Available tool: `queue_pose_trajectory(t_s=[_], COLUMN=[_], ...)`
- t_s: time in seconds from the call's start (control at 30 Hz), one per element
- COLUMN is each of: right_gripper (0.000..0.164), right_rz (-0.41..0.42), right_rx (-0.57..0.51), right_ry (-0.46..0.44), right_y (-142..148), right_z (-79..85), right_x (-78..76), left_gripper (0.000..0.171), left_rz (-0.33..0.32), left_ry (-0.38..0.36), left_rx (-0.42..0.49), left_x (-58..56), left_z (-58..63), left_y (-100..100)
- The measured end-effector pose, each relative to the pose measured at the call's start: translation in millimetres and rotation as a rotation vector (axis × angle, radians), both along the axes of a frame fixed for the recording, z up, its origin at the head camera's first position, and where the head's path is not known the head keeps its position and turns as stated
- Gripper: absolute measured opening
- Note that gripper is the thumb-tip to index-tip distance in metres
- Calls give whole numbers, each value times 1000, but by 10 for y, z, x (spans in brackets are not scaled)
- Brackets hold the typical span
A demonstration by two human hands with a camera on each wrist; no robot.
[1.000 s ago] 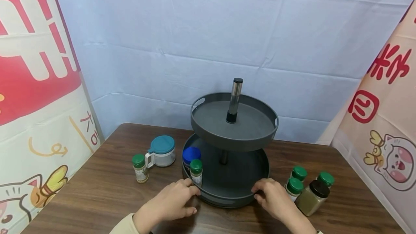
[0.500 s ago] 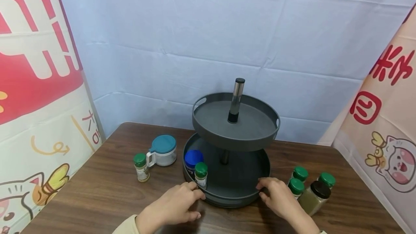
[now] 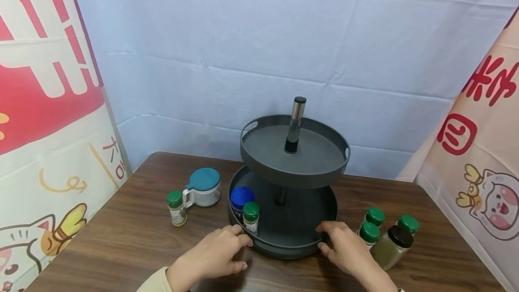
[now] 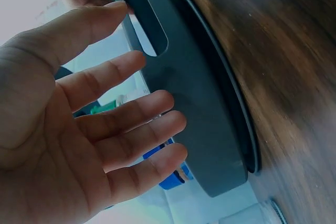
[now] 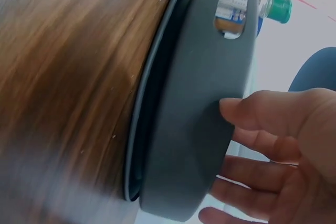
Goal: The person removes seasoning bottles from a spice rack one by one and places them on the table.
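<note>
A dark grey two-tier turntable tray point(image 3: 298, 250) stands on the table, its upper tier on a steel post. Inside the lower tier, at the front left, are a blue-lidded jar point(image 3: 242, 196) and a green-capped spice bottle point(image 3: 251, 222). My left hand point(image 3: 219, 249) is at the lower tier's front-left wall, fingers extended, fingertips along the wall in the left wrist view. With the right hand point(image 3: 344, 249) I pinch the lower tier's rim at the front right. The right wrist view has the thumb point(image 5: 257, 111) on the outer wall and the fingers behind the rim.
On the left stand a green-capped bottle point(image 3: 177, 213) and a clear pot with a teal lid and white handle point(image 3: 206, 197). Several green-capped bottles point(image 3: 370, 232) and a black-capped jar point(image 3: 389, 251) sit close beside the right hand. A pale cloth point(image 3: 182, 57) hangs behind.
The lower tier has turned slightly, carrying the green-capped bottle and the blue-lidded jar a little rightward along the front. In the last half second my right hand has shifted slightly left at the rim.
</note>
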State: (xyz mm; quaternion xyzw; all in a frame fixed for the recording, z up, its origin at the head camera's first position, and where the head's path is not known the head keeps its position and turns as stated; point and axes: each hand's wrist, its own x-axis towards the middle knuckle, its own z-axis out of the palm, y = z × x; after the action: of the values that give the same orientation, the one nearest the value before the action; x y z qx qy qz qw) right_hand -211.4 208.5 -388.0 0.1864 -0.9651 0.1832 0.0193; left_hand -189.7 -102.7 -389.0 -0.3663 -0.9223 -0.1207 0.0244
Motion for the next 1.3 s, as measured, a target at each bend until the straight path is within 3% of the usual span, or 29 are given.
queue_pose_trajectory(t_s=[0.2, 0.37, 0.73, 0.97, 1.3], right_gripper=[25, 24, 25, 25, 25], right_rz=[105, 173, 265, 297, 314], right_rx=[10, 13, 49, 54, 52], right_ry=[84, 75, 95, 121, 114], right_y=[-67, -145, -318, -417, -566], right_z=[29, 52, 43, 30, 14], right_x=[43, 64, 73, 66, 63], left_gripper=[33, 34, 32, 35, 36], left_rz=[27, 54, 116, 158, 207], left_ry=[3, 4, 109, 151, 107], left_rx=[13, 17, 7, -20, 3], left_x=[-42, -92, -153, -214, -299], left_z=[-9, -12, -20, -41, -64], left_y=[-89, -163, -330, -437, -541])
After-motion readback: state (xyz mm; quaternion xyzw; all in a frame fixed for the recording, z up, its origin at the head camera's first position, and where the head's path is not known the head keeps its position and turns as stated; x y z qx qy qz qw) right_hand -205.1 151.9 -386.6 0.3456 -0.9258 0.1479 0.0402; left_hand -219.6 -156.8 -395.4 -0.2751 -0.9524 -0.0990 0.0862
